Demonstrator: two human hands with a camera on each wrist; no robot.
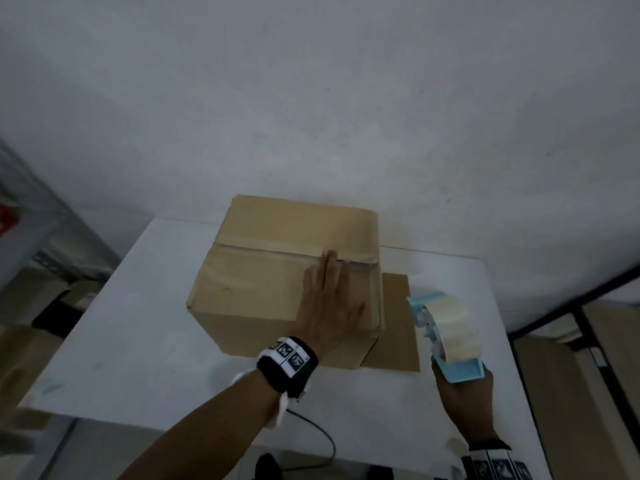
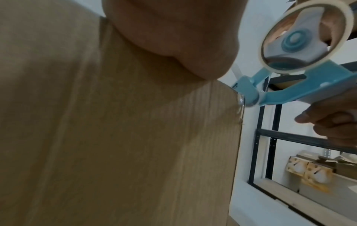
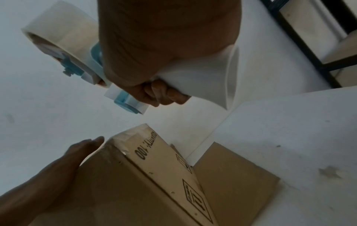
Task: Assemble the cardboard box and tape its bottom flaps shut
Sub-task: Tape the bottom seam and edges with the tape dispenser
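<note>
A brown cardboard box [image 1: 263, 271] stands on the white table [image 1: 138, 341] with its closed flaps facing up and clear tape along the middle seam [image 1: 277, 252]. My left hand [image 1: 329, 299] lies flat on the box top near its right edge, fingers straight and reaching the seam. Right of the box, above the table, my right hand [image 1: 464, 393] grips the handle of a light blue tape dispenser [image 1: 446, 334] with a roll of clear tape. In the right wrist view the box [image 3: 154, 183] shows printed marks on its side, and the dispenser [image 3: 77, 61] is held apart from it.
A flat cardboard flap [image 1: 394, 323] lies on the table against the box's right side. A white wall rises just behind the table. Metal shelving [image 2: 289, 145] with small cartons stands to the right, and more cardboard sits on the floor at the left [image 1: 34, 306]. A cable [image 1: 318, 434] hangs below the front edge.
</note>
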